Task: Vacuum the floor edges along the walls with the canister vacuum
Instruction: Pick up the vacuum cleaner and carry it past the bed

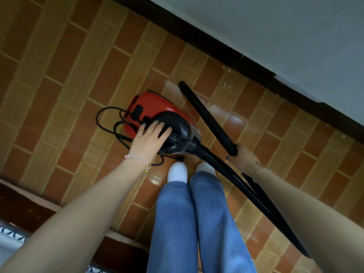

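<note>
1. My left hand (148, 137) is lying flat, fingers spread, on the black top of the red canister vacuum (157, 123), gripping nothing.
2. My right hand (243, 155) is closing around the black crevice nozzle (206, 117), which is tilting toward the dark baseboard (246, 64).
3. The canister is sitting on the tiled floor (69, 79), just ahead of my white shoes (177, 172); the hose (246, 184) is running back past my right arm.

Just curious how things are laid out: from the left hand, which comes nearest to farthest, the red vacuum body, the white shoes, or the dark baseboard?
1. Red vacuum body: under the left hand.
2. White shoes: just below it, by the feet.
3. Dark baseboard: far, along the wall.
</note>
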{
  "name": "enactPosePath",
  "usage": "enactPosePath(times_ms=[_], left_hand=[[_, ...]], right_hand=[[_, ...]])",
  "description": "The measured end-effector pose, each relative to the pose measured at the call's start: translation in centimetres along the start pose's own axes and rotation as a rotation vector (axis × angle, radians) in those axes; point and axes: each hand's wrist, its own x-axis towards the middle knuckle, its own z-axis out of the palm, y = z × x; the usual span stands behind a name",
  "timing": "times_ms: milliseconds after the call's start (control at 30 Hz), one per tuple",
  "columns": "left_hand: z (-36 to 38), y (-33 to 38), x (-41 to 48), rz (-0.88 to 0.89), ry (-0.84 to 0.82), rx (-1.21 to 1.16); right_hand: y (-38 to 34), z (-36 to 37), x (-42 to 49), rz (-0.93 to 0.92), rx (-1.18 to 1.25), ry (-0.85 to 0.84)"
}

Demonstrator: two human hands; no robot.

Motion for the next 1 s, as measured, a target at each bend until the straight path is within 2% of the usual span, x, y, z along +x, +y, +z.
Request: enactPosePath(times_ms=[500, 600, 700, 833, 1000], left_hand=[[0.5, -0.2, -3.2, -0.204, 0.071, -0.046], [0.2, -0.2, -4.0, -0.237, 0.007, -0.082], [0.1, -0.2, -4.6, -0.286, -0.039, -0.146], [-0.5, -0.4, -5.6, -0.388, -0.086, -0.259], [-1.1, -1.7, -6.9, -0.489, -0.059, -0.484]], right_hand=[[1.5, -1.0, -0.7, -0.055, -0.180, -0.043], [1.5, -1.2, -1.0, -0.044, -0.266, -0.084], [0.5, -1.1, -1.8, -0.059, -0.314, -0.012], [-2.1, -0.1, -4.6, -0.216, -0.146, 0.079], [-5.3, 3.4, -7.5, -0.345, 0.174, -0.030]])
